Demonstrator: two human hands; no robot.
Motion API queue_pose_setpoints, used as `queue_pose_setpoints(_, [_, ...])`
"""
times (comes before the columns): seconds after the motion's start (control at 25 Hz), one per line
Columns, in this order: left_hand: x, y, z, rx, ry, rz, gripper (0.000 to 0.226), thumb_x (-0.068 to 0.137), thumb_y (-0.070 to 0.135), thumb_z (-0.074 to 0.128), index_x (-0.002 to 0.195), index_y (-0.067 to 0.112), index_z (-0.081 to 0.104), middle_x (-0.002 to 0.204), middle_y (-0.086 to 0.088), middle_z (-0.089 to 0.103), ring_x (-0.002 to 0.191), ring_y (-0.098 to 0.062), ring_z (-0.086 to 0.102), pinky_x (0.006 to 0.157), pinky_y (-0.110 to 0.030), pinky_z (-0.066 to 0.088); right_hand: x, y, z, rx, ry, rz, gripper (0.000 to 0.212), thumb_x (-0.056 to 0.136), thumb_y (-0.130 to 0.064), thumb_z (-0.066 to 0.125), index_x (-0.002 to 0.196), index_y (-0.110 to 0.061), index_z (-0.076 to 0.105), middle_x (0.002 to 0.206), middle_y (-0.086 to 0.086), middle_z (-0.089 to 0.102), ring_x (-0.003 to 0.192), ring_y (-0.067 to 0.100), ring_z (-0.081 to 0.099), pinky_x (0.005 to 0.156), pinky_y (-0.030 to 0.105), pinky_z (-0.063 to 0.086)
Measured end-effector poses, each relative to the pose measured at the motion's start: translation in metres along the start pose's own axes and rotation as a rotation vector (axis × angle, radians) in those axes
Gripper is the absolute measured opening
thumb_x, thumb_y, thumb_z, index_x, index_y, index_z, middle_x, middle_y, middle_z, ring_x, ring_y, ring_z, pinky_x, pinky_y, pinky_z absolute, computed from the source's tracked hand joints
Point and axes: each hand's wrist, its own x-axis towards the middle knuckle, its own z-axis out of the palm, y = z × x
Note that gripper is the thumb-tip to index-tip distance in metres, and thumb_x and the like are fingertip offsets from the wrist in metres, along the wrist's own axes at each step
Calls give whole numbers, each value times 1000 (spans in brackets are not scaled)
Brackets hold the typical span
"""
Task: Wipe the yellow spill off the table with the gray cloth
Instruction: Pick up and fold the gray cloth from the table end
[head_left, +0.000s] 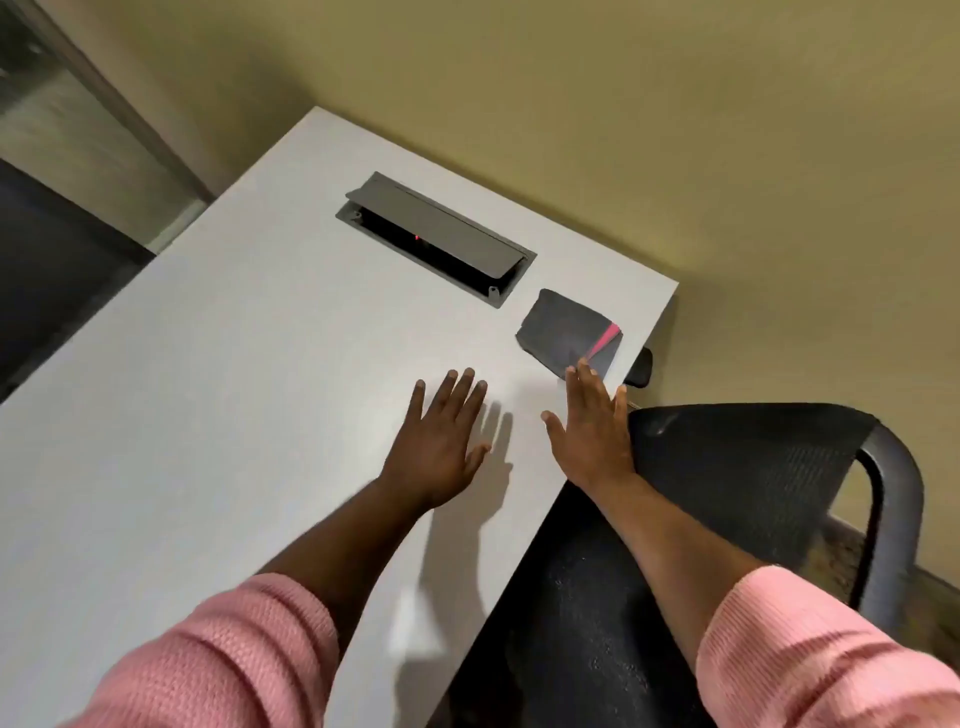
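The left hand (441, 447) is held open and empty over the white surface (208, 415), the right hand (592, 431) is spread open, fingertips at the near edge of the folded gray cloth (563, 332) lying near the surface's right edge.

— On the table (218, 395)?
— Cloth (563, 332) near the right edge, just right of the cable hatch (436, 239). Both hands before it.
— Beside the table?
— Chair (727, 467), to the right.
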Motion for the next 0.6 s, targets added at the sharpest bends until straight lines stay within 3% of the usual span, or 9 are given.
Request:
queue_pose_setpoints(0.2, [96, 7, 27, 13, -91, 90, 75, 103, 48, 43, 164, 16, 14, 173, -7, 12, 160, -26, 10, 128, -57, 10, 55, 27, 21, -46, -14, 40, 68, 107, -46, 45, 163, -11, 27, 172, 8, 21, 160, 25, 18, 127, 56, 3])
queue_pose_setpoints(0.4, [167, 7, 52, -5, -99, 166, 70, 103, 37, 52, 163, 18, 20, 172, -5, 18, 160, -26, 15, 128, -54, 13, 86, 36, 40, -66, 15, -16, 64, 103, -34, 61, 158, -12, 37, 169, 11, 30, 157, 31, 26, 125, 56, 18])
queue_pose_setpoints(0.6, [198, 4, 67, -47, -86, 202, 54, 105, 28, 49, 157, 15, 40, 166, -10, 35, 152, -31, 35, 124, -52, 24, 92, 46, 54, -86, 199, -60, 44, 96, -20, 71, 138, -9, 63, 137, 15, 63, 134, 33, 56, 117, 51, 36])
